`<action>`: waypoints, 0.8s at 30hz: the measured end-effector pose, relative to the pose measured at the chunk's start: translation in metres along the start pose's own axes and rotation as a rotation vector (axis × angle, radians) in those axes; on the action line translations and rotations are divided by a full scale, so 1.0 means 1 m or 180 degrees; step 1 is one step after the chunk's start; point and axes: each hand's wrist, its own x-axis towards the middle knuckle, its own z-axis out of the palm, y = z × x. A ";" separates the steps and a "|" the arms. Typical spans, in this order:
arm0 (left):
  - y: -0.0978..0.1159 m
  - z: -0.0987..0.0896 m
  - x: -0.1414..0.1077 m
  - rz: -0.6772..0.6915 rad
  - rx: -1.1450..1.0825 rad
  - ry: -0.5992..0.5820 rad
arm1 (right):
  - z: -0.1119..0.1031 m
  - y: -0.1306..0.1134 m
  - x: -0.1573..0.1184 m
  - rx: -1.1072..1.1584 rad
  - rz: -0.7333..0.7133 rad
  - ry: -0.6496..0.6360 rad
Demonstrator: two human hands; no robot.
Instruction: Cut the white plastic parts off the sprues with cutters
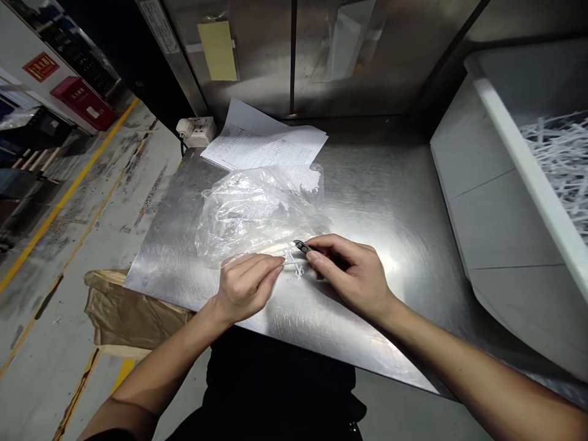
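A small white branched plastic piece (pixel 294 263) is pinched between the fingertips of my left hand (pixel 248 283), over the front part of the metal table (pixel 381 202). Close on its right, my right hand (pixel 351 269) is closed around a small dark tool (pixel 304 247), whose tip is at the upper part of the piece. Whether tip and piece touch is too small to tell. Just behind both hands lies a clear plastic bag (pixel 257 211) with small white bits inside. Printed paper sheets (pixel 271 141) lie behind the bag.
A large pale bin (pixel 491 177) with many thin white strips (pixel 563 159) stands on the right. At the table's back left corner is a white power socket (pixel 201 131). Brown wrapping (pixel 133 312) lies below the table's left edge. A metal wall (pixel 257 92) bounds the back.
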 end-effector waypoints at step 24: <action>0.000 0.000 0.000 0.0065 -0.0067 -0.0088 | 0.000 -0.003 0.000 -0.0119 -0.0163 -0.0085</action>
